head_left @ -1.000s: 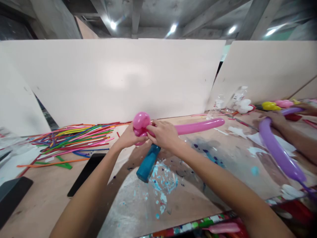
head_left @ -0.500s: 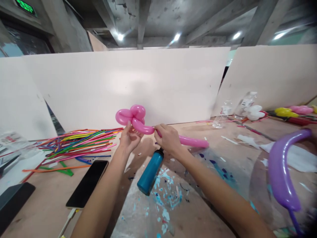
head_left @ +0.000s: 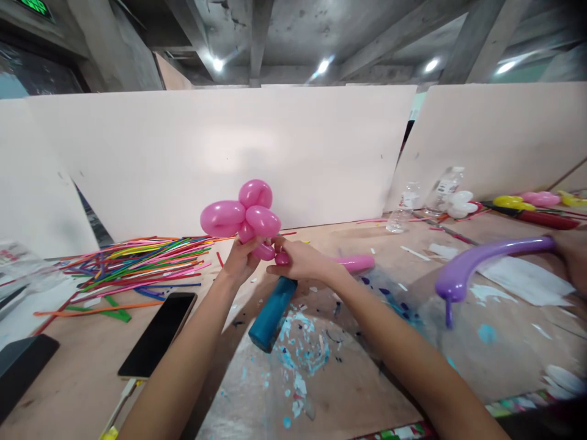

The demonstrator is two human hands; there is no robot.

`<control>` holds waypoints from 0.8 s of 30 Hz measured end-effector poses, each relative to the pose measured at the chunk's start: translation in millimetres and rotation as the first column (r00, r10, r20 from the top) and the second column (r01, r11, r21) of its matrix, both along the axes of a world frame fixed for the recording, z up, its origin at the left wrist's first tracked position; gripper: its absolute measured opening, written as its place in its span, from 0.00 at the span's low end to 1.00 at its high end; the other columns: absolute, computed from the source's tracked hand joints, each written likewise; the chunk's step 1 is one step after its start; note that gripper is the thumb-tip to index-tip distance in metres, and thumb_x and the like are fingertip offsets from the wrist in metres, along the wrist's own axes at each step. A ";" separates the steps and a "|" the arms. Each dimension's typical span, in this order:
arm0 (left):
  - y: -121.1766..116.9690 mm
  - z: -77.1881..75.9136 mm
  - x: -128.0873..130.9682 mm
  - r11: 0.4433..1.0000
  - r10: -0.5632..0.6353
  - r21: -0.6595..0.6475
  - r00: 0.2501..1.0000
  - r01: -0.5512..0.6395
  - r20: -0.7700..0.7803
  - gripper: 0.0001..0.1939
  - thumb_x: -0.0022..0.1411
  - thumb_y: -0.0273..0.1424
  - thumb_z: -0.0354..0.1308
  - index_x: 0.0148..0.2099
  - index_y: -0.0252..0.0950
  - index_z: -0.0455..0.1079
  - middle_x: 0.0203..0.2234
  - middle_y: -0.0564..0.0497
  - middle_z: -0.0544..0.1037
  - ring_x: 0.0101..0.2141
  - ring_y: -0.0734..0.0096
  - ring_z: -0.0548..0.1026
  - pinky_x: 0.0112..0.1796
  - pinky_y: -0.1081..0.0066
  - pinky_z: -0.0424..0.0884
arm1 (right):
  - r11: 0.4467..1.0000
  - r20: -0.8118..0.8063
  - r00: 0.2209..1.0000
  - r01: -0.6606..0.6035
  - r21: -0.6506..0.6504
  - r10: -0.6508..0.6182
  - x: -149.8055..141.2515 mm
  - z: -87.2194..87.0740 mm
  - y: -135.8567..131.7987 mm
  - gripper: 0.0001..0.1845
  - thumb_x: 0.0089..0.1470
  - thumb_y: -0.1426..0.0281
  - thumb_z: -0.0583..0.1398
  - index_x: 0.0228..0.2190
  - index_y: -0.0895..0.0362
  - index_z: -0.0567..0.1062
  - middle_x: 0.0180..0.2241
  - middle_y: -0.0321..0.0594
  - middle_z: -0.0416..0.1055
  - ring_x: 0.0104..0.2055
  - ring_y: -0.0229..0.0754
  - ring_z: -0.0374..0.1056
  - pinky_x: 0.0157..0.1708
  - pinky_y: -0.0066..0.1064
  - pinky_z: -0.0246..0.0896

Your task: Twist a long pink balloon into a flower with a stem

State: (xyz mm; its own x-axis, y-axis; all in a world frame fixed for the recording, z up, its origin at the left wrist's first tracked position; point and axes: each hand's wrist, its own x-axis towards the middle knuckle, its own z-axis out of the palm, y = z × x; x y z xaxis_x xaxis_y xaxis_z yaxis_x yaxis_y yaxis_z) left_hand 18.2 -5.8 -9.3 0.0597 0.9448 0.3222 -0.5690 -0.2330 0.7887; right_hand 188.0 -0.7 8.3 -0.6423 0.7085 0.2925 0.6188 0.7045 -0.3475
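Observation:
A pink twisting balloon (head_left: 224,218), bent into several rounded loops, is held up in front of me above the table. My left hand (head_left: 243,261) grips its lower part beneath the loops. Close beside it, my right hand (head_left: 302,260) has its fingers closed round the same balloon, near a small pink bubble. The balloon's straight tail sticks out past my right hand toward the right. Below my hands lies a teal balloon pump (head_left: 273,315), its upper end partly hidden by my right hand.
Uninflated balloons (head_left: 151,263) lie in a bundle at left, behind a phone (head_left: 158,335) on a cable. At right, another person's hand (head_left: 573,260) holds a purple balloon (head_left: 486,263). Plastic bottles (head_left: 403,208) and a white balloon shape (head_left: 460,205) stand farther back, before white boards (head_left: 220,146).
The pink loops have turned and risen slightly, and my hands have come closer together below them. The purple balloon at right has swung from upright to nearly level.

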 end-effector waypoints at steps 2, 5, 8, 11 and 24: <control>-3.2 0.7 2.1 1.000 0.009 0.005 1.000 -0.009 -0.013 0.13 0.42 0.32 0.70 0.31 0.33 0.73 0.24 0.51 0.76 0.32 0.66 0.76 0.37 0.66 0.71 | 0.998 -0.009 0.999 -0.037 -0.047 0.036 2.2 6.3 -4.2 0.24 0.50 0.60 0.62 0.47 0.56 0.67 0.31 0.37 0.74 0.29 0.40 0.67 0.27 0.27 0.53; -3.8 -0.3 2.3 0.997 0.066 0.028 0.996 -0.065 -0.051 0.15 0.40 0.32 0.71 0.31 0.33 0.73 0.24 0.51 0.75 0.33 0.64 0.75 0.37 0.66 0.70 | 0.999 0.008 0.999 -0.037 -0.033 0.038 7.0 16.0 -9.6 0.13 0.54 0.60 0.58 0.37 0.56 0.72 0.29 0.38 0.73 0.29 0.39 0.66 0.27 0.27 0.53; -1.3 -1.9 -1.1 0.990 0.135 0.061 0.982 -0.127 -0.135 0.14 0.44 0.34 0.70 0.32 0.33 0.72 0.25 0.53 0.74 0.32 0.70 0.74 0.37 0.70 0.69 | 0.998 0.041 0.999 -0.019 -0.057 0.022 13.1 22.9 -12.6 0.16 0.59 0.60 0.52 0.29 0.57 0.74 0.29 0.39 0.73 0.29 0.39 0.66 0.28 0.28 0.53; 0.6 -0.8 -4.4 0.988 0.154 0.033 0.983 -0.151 -0.104 0.16 0.48 0.37 0.69 0.37 0.35 0.71 0.29 0.54 0.75 0.33 0.75 0.73 0.38 0.73 0.68 | 0.989 0.031 0.998 -0.049 -0.137 0.054 17.5 24.4 -13.0 0.17 0.58 0.57 0.53 0.36 0.56 0.72 0.35 0.40 0.74 0.33 0.41 0.68 0.30 0.29 0.56; -0.7 1.2 -11.8 0.983 0.182 -0.005 0.980 -0.183 -0.075 0.14 0.42 0.30 0.71 0.33 0.35 0.72 0.31 0.51 0.78 0.37 0.67 0.76 0.40 0.66 0.72 | 0.995 -0.137 0.987 0.070 -0.071 -0.079 9.2 12.0 -5.0 0.18 0.54 0.60 0.57 0.44 0.56 0.68 0.37 0.40 0.74 0.35 0.41 0.69 0.33 0.28 0.57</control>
State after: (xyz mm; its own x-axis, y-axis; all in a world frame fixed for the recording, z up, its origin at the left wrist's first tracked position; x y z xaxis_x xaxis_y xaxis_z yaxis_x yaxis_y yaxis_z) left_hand 6.4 -6.5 -8.1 -0.0906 0.9458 0.3117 -0.4580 -0.3175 0.8303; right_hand 197.3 -5.7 20.3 -0.5430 0.7736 0.3267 0.6111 0.6308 -0.4782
